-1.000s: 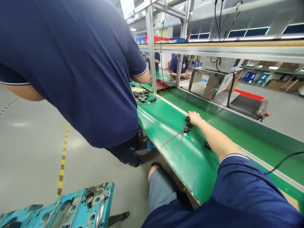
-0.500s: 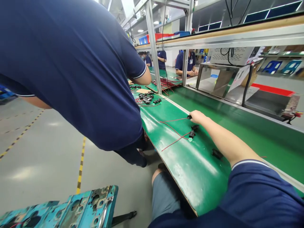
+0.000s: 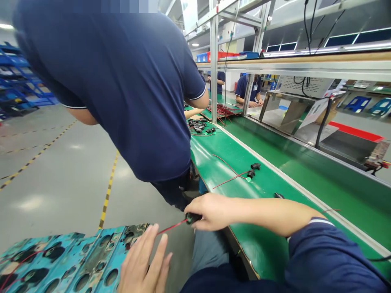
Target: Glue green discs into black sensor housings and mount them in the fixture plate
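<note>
My right hand [image 3: 212, 211] is closed on a small black part with a red wire [image 3: 190, 219], held off the edge of the green bench [image 3: 232, 154] above my lap. The wire trails left toward a worn teal fixture plate [image 3: 70, 260] full of round holes. My left hand [image 3: 143, 264] lies flat with fingers stretched on the right end of that plate. Two more black parts with red wires [image 3: 252, 171] lie on the bench mat beyond my right arm.
A person in a navy shirt [image 3: 131, 85] bends over close at the left, between me and the aisle. A pile of black parts [image 3: 200, 126] and red wires [image 3: 224, 110] lies farther along the bench. Other workers sit at the far end. A metal frame post [image 3: 214, 65] stands on the bench.
My right hand has left the bench mat with one wired black part and drawn it back toward the teal plate. My left hand has come into view on the plate.
</note>
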`<action>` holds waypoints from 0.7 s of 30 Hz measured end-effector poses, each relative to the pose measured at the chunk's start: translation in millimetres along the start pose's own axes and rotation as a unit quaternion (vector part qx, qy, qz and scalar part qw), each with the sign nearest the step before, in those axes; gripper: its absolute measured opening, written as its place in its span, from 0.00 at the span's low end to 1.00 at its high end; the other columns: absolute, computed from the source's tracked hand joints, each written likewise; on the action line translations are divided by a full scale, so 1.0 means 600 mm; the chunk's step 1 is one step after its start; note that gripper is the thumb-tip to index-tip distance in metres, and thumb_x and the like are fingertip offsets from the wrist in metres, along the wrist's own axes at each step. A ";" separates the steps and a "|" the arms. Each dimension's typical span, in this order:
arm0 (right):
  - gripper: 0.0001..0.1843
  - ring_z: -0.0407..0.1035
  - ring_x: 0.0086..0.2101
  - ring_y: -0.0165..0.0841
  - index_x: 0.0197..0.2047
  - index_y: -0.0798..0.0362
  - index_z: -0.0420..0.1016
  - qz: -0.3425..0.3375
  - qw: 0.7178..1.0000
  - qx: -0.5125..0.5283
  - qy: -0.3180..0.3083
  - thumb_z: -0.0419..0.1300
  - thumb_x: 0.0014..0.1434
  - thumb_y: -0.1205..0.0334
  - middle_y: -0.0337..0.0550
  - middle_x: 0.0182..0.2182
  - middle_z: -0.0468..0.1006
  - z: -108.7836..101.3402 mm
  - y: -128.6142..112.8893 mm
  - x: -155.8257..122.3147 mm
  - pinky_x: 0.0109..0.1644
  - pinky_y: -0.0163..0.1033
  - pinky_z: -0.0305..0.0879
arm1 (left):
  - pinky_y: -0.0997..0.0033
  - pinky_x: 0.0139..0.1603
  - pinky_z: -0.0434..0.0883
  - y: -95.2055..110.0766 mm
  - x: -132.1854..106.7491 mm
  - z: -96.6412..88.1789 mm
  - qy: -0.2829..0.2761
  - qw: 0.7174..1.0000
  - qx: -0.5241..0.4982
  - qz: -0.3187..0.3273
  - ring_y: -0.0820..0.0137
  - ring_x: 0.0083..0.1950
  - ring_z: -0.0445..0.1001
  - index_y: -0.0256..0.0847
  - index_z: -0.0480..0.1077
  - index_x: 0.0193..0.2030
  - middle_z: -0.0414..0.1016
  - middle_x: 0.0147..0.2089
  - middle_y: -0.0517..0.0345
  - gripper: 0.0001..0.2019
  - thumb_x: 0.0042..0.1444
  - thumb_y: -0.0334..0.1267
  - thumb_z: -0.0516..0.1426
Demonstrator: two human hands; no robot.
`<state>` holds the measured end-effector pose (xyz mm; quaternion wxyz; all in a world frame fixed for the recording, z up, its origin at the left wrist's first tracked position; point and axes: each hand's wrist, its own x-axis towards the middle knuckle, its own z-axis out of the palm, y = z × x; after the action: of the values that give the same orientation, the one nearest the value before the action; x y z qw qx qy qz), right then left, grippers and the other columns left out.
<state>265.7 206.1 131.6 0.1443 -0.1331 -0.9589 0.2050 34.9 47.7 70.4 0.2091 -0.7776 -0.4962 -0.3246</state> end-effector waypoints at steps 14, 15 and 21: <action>0.18 0.76 0.38 0.36 0.53 0.50 0.74 -0.018 0.960 0.276 0.029 0.67 0.59 0.59 0.43 0.40 0.81 0.266 -0.195 0.232 0.44 0.37 0.71 | 0.72 0.37 0.78 -0.024 -0.207 -0.084 0.074 0.939 0.064 -0.331 0.66 0.38 0.82 0.44 0.47 0.76 0.80 0.51 0.46 0.30 0.69 0.29 0.48; 0.19 0.77 0.39 0.36 0.54 0.50 0.73 -0.022 0.954 0.297 0.024 0.66 0.61 0.59 0.43 0.42 0.81 0.289 -0.208 0.245 0.45 0.38 0.71 | 0.71 0.38 0.79 -0.028 -0.231 -0.096 0.059 0.933 0.048 -0.352 0.65 0.40 0.82 0.43 0.48 0.76 0.79 0.52 0.45 0.29 0.69 0.29 0.47; 0.20 0.76 0.43 0.40 0.58 0.50 0.72 -0.046 0.961 0.271 -0.038 0.60 0.63 0.59 0.50 0.49 0.80 0.452 -0.266 0.377 0.50 0.46 0.72 | 0.63 0.46 0.78 -0.114 -0.410 -0.208 -0.069 0.850 0.045 -0.520 0.64 0.41 0.79 0.36 0.60 0.69 0.80 0.43 0.47 0.26 0.65 0.28 0.43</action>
<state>-64.1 40.3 13.4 0.1476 -0.0363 -0.8772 0.4553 -137.4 -160.9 -16.7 0.0096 -0.4161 -0.8554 -0.3085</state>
